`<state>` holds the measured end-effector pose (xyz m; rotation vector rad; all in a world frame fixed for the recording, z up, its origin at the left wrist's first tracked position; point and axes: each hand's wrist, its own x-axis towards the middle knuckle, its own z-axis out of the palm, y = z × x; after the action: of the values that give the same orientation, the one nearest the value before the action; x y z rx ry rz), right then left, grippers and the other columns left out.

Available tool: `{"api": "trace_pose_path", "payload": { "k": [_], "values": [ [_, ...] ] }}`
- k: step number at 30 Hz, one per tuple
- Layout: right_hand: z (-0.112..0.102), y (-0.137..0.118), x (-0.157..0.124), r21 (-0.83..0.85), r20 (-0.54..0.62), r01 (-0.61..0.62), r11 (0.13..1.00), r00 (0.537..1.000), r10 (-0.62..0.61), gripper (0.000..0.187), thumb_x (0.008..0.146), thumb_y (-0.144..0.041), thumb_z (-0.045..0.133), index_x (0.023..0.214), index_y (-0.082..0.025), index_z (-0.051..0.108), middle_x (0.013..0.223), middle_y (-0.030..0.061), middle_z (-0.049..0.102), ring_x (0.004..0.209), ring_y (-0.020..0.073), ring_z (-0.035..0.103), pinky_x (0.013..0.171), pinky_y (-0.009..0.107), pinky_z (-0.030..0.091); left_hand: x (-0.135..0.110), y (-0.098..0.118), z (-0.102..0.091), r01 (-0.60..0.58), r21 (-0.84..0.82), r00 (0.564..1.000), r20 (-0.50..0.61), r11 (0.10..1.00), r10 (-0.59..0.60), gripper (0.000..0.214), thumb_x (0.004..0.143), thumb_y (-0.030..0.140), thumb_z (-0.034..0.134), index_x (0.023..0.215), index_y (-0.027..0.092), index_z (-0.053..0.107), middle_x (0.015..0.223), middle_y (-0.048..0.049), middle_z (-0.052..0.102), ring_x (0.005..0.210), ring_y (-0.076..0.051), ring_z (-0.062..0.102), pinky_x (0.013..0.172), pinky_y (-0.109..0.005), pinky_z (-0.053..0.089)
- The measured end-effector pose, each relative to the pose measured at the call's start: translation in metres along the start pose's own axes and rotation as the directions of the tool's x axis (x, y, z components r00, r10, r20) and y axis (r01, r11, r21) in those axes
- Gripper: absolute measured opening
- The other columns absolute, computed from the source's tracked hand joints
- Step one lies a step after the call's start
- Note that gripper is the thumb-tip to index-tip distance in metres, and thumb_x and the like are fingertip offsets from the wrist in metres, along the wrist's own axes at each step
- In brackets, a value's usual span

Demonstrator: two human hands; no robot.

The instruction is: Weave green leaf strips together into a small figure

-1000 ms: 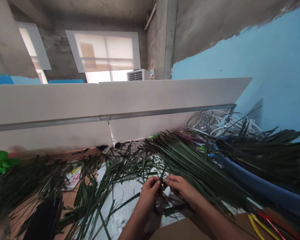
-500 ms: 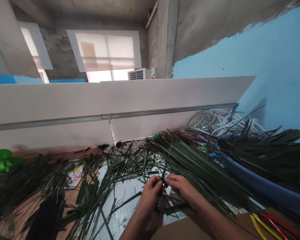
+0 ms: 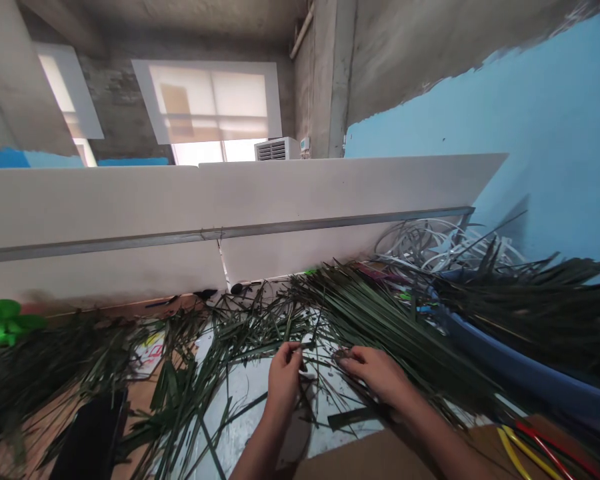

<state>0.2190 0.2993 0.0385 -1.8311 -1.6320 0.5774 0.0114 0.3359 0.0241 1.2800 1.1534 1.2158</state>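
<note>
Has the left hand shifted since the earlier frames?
Yes, the left hand moved left, toward the seam in the white panel, away from the right hand.

One camera sits on the person's head. It looks forward and down, and it sees a wide view. The left hand (image 3: 284,381) and right hand (image 3: 375,375) are close to it, at the bottom of the picture. The bench (image 3: 140,393) is just past them. Farther off stands a white board (image 3: 105,207), and up high are a window (image 3: 207,100) and the ceiling (image 3: 155,23).
</note>
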Motion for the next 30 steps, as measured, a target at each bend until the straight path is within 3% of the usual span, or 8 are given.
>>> {"api": "trace_pose_path", "payload": {
  "k": [3,5,7,12,16,21,26,30],
  "values": [
    [-0.007,0.000,0.001,-0.122,-0.068,0.040,0.992,0.997,-0.048,0.008,0.068,-0.028,0.071,0.071,-0.022,0.074,0.087,0.0086,0.069,0.090,0.0283,0.061,0.072,0.031,0.036,0.006,0.001,-0.016,-0.049,0.124,0.988,-0.143,0.991,0.067,0.030,0.079,0.036,0.051,0.099,0.019,0.064,0.076,-0.0035,0.066,0.077,-0.024,0.061,0.071,-0.032,0.045],
    [-0.004,-0.006,0.007,-0.151,-0.084,0.075,0.986,0.993,-0.088,0.015,0.070,-0.026,0.070,0.083,-0.023,0.076,0.100,0.0088,0.070,0.104,0.0289,0.059,0.081,0.031,0.037,0.010,0.000,-0.025,-0.062,0.200,0.976,-0.194,0.978,0.101,0.029,0.079,0.030,0.048,0.101,0.019,0.065,0.092,-0.0076,0.070,0.090,-0.027,0.063,0.082,-0.036,0.046],
    [0.004,-0.015,0.018,-0.148,-0.080,0.082,0.986,0.992,-0.094,0.017,0.077,-0.025,0.065,0.089,-0.024,0.076,0.101,0.0070,0.071,0.103,0.0255,0.061,0.082,0.030,0.039,0.012,-0.002,-0.031,-0.068,0.271,0.966,-0.223,0.960,0.131,0.029,0.079,0.025,0.048,0.101,0.019,0.067,0.102,-0.0099,0.071,0.100,-0.029,0.062,0.091,-0.039,0.045],
    [0.033,-0.034,0.058,-0.110,-0.073,-0.067,0.992,0.996,0.059,0.015,0.087,-0.030,0.063,0.086,-0.020,0.073,0.090,0.0075,0.074,0.090,0.0243,0.068,0.076,0.031,0.045,0.011,-0.003,-0.035,-0.058,0.452,0.934,-0.291,0.890,0.209,0.040,0.078,0.020,0.054,0.116,0.018,0.066,0.123,-0.0147,0.065,0.123,-0.034,0.051,0.108,-0.045,0.033],
    [0.050,-0.037,0.078,-0.060,-0.060,-0.212,0.976,0.976,0.208,0.024,0.095,-0.035,0.062,0.114,-0.019,0.065,0.117,0.0075,0.067,0.101,0.0224,0.066,0.087,0.041,0.055,0.008,0.000,-0.032,-0.061,0.580,0.923,-0.277,0.813,0.266,0.038,0.081,0.019,0.054,0.117,0.020,0.066,0.124,-0.0128,0.065,0.121,-0.032,0.053,0.104,-0.044,0.038],
    [0.060,-0.032,0.087,0.098,-0.020,-0.253,0.962,0.966,0.257,0.030,0.095,-0.033,0.063,0.122,-0.021,0.062,0.128,0.0076,0.062,0.106,0.0240,0.064,0.087,0.041,0.056,0.005,0.002,-0.027,-0.136,0.439,0.934,-0.242,0.888,0.263,0.031,0.079,0.019,0.056,0.107,0.020,0.069,0.116,-0.0124,0.068,0.117,-0.033,0.054,0.104,-0.046,0.036],
    [0.060,-0.036,0.082,0.327,0.028,-0.158,0.932,0.987,0.158,0.035,0.095,-0.033,0.063,0.125,-0.018,0.059,0.128,0.0085,0.061,0.104,0.0244,0.065,0.085,0.044,0.057,0.003,0.002,-0.020,-0.139,0.243,0.965,-0.185,0.960,0.186,0.024,0.077,0.027,0.063,0.099,0.020,0.072,0.100,-0.0094,0.073,0.103,-0.030,0.061,0.093,-0.040,0.044],
    [0.057,-0.046,0.063,0.514,0.033,-0.038,0.857,0.999,0.025,0.022,0.086,-0.034,0.071,0.091,-0.013,0.069,0.089,0.0037,0.070,0.081,0.0194,0.066,0.075,0.034,0.054,0.001,0.000,-0.009,-0.125,0.099,0.988,-0.082,0.987,0.133,0.020,0.075,0.037,0.066,0.084,0.019,0.072,0.080,-0.0056,0.072,0.082,-0.024,0.064,0.075,-0.032,0.047]
  ]
}}
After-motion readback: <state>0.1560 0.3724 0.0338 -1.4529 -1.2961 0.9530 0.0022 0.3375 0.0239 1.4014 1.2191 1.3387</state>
